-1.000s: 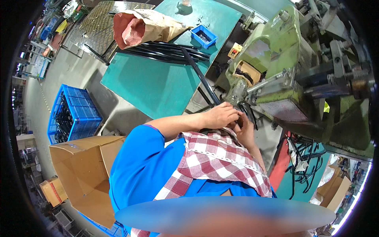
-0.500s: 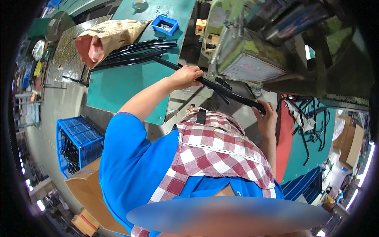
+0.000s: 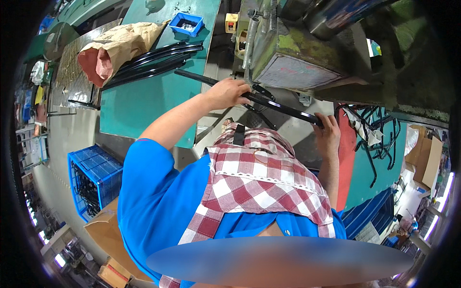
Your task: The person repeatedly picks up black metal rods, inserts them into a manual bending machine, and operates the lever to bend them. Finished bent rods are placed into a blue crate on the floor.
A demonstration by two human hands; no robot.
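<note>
A long black metal tube [image 3: 284,108] slants across in front of my apron, its left end higher than its right. Around its left part my left hand [image 3: 228,93] is closed, palm down. My right hand [image 3: 328,135] grips the tube's right end between thumb and fingers. Just right of my left hand, a thin black bar [image 3: 259,116] and a small dark bracket [image 3: 263,92] show close to the tube; I cannot tell whether they are joined to it. Similar black tubes [image 3: 149,61] lie bundled on the green table [image 3: 139,113] at the left.
A green-painted machine [image 3: 297,62] stands close ahead of the tube. A paper bag [image 3: 129,41] and a blue bin [image 3: 186,24] sit on the left table. Bent black rods [image 3: 379,139] lie on the right table. A blue crate [image 3: 96,175] stands at lower left.
The tube's right end has risen with my right hand, so it lies flatter. Light now glints along its top. Both hands keep their hold, and the whole view has shifted slightly.
</note>
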